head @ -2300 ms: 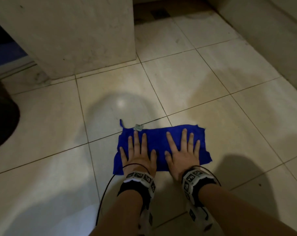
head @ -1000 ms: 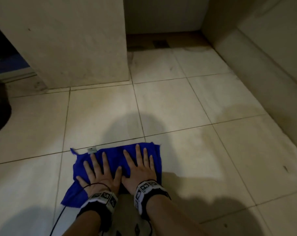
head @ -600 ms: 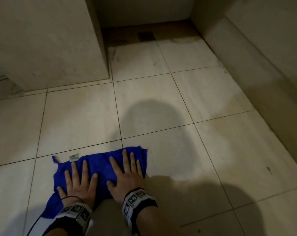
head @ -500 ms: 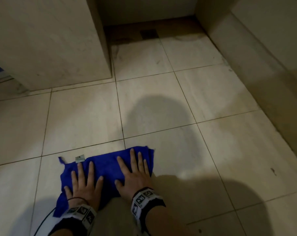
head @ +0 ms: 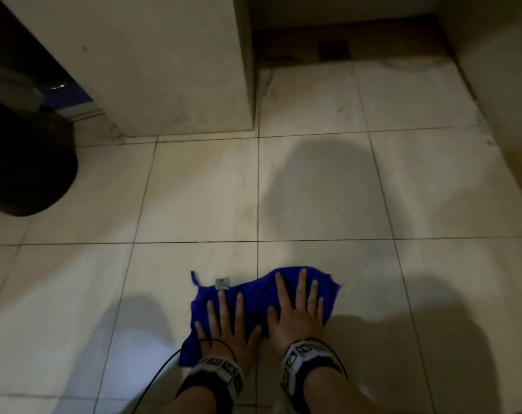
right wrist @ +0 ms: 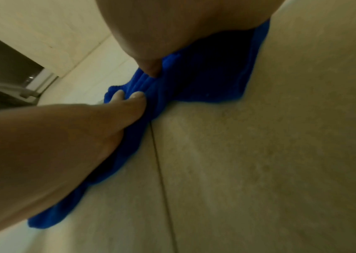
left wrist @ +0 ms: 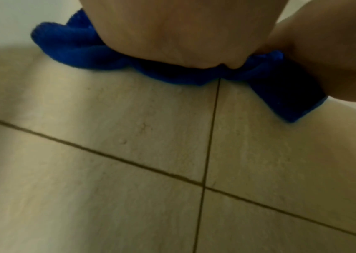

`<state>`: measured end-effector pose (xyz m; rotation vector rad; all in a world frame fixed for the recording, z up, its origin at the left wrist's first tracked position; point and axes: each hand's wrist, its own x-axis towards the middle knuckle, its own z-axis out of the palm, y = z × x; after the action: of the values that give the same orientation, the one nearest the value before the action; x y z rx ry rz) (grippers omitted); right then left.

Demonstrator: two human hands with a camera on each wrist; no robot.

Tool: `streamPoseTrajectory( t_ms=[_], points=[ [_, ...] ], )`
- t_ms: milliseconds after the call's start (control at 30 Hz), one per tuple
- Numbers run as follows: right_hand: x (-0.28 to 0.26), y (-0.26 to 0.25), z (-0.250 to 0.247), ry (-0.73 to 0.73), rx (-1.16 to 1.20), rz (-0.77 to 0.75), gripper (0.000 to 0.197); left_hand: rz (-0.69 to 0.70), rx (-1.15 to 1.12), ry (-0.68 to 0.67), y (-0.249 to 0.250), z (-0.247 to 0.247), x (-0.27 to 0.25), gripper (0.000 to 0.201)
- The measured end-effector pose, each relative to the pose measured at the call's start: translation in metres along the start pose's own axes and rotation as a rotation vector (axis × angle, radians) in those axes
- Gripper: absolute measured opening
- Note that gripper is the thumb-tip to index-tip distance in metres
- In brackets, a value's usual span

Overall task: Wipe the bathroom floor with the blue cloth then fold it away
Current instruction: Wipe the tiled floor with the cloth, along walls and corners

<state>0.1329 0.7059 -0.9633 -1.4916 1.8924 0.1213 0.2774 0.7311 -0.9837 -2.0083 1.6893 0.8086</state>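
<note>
Head view: blue cloth (head: 255,297) half under hands

Sliding the blue cloth (head: 255,297) rightward across the tiled floor (head: 328,189) from where it lay half a second ago, now straddling a grout line (head: 258,258) instead of sitting left of it. Bunching the cloth narrower than the flat rectangle of two seconds back, right side humping up under the right hand (head: 297,312). Trailing the left hand (head: 226,327) lower on the rumpled near corner. Bringing a dark rounded object (head: 26,162) back into view at far left.
</note>
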Motion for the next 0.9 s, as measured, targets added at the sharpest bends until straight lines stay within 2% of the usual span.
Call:
streamPoseTrajectory(
  t_ms=[33,67,133,267,367,433,567,700,900],
  points=[
    [0.001,0.000,0.000,-0.013,-0.021,0.021,0.073,-0.008,0.017,0.054,-0.001,0.008,0.003,0.075],
    [0.003,0.001,0.007,0.034,-0.023,0.017,0.073,-0.012,0.014,0.086,-0.001,0.013,0.006,0.074],
    [0.002,-0.004,0.012,0.117,0.000,0.015,0.079,0.003,-0.026,0.021,0.006,-0.008,0.002,0.074],
    [0.007,-0.014,0.017,0.115,-0.030,0.050,0.087,0.026,-0.025,-0.059,0.007,-0.036,0.006,0.077],
    [0.016,-0.031,0.010,0.149,-0.040,0.101,0.094,0.063,-0.023,-0.045,0.001,-0.045,0.024,0.076],
    [0.027,-0.035,0.006,0.120,-0.096,0.102,0.092,0.081,-0.011,-0.059,0.001,-0.051,0.035,0.068],
    [0.041,-0.038,-0.004,0.114,-0.129,0.088,0.089,0.129,0.038,-0.043,-0.001,-0.062,0.050,0.076],
    [0.038,-0.028,0.000,0.155,-0.166,0.050,0.076,0.147,0.034,-0.051,-0.001,-0.065,0.046,0.079],
    [0.029,-0.017,0.003,0.215,-0.164,-0.003,0.075,0.157,0.052,-0.105,0.001,-0.074,0.041,0.079]
  ],
)
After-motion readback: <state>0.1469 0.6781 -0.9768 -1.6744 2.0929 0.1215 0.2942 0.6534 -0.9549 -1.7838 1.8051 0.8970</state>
